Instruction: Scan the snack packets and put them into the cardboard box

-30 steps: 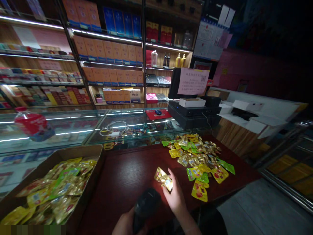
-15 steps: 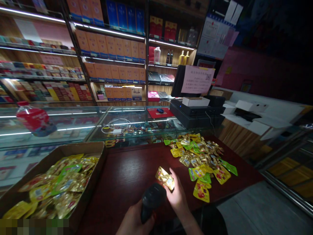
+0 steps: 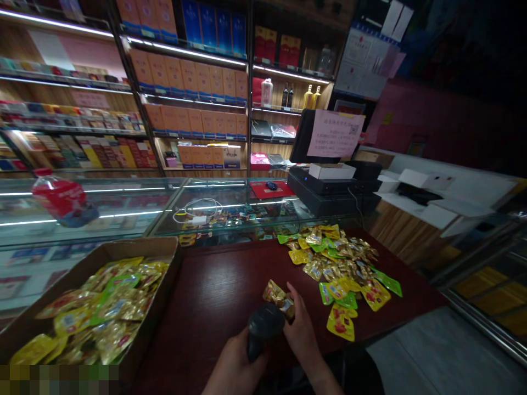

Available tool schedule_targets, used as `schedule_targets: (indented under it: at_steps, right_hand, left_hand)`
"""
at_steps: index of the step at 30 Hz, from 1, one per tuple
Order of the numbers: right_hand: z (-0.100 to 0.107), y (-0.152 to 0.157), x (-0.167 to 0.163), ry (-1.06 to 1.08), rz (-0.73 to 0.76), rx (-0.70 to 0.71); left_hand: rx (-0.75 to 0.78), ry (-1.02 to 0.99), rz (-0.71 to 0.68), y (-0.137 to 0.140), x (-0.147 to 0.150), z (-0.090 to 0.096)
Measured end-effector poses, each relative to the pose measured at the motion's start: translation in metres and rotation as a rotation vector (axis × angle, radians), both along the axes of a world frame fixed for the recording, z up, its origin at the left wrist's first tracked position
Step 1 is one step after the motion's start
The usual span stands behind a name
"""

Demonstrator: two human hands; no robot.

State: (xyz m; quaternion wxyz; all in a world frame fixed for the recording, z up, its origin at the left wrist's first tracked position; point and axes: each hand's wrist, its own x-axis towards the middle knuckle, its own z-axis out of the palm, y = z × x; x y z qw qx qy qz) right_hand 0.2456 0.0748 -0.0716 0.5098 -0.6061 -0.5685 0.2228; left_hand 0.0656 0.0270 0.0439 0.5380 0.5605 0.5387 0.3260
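My left hand [image 3: 239, 362] is wrapped round the grip of a black handheld barcode scanner [image 3: 265, 322], its head pointing away from me. Just beyond the scanner, my right hand [image 3: 302, 329] pinches a gold snack packet [image 3: 276, 294] above the dark red table [image 3: 209, 285]. The scanner's head hides part of the space between both hands. To the right lies a pile of gold, yellow and green snack packets [image 3: 329, 263]. On the left, an open cardboard box [image 3: 173, 269] contains more such packets.
A glass display counter [image 3: 173, 219] runs behind the table, carrying a white charging cable [image 3: 200, 220] and a red bottle [image 3: 61, 197]. A monitor [image 3: 302, 134] with a paper sign stands behind the pile. Shelves of boxes [image 3: 185, 79] line the back wall.
The scanner and my left hand have shifted slightly right, closer to the packet. The bright light on the packet has gone. My right hand still holds it.
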Motion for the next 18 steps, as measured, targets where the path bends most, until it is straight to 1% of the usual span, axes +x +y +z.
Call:
schedule_targets:
  at_steps: [2, 5, 8, 10, 11, 13, 15, 16, 18]
  right_hand:
    - [0.003, -0.001, 0.002, 0.041, -0.004, -0.028]
    - [0.008, 0.002, 0.010, 0.199, 0.010, -0.111]
    - [0.018, 0.013, 0.011, 0.426, 0.033, -0.185]
    - [0.031, 0.026, -0.005, 0.552, 0.116, -0.204]
    - [0.041, 0.033, -0.020, 0.597, 0.182, -0.212]
    - [0.063, 0.048, -0.065, 0.654, 0.339, -0.225]
    - [0.089, 0.062, -0.122, 0.675, 0.505, -0.234]
    - [0.101, 0.068, -0.151, 0.681, 0.544, -0.222]
    - [0.121, 0.079, -0.202, 0.627, 0.669, -0.260]
  left_hand:
    - [-0.032, -0.017, 0.027, -0.001, 0.000, -0.006]
    - [-0.067, -0.065, 0.122, -0.003, -0.010, -0.029]
    - [-0.094, -0.107, 0.300, -0.005, -0.027, -0.057]
    - [-0.113, -0.133, 0.431, -0.005, -0.036, -0.071]
    - [-0.121, -0.152, 0.483, -0.004, -0.039, -0.075]
    - [-0.134, -0.201, 0.545, -0.004, -0.041, -0.080]
    - [-0.133, -0.237, 0.559, -0.004, -0.043, -0.081]
    - [-0.125, -0.241, 0.555, -0.004, -0.043, -0.082]
    - [-0.104, -0.231, 0.541, -0.005, -0.047, -0.085]
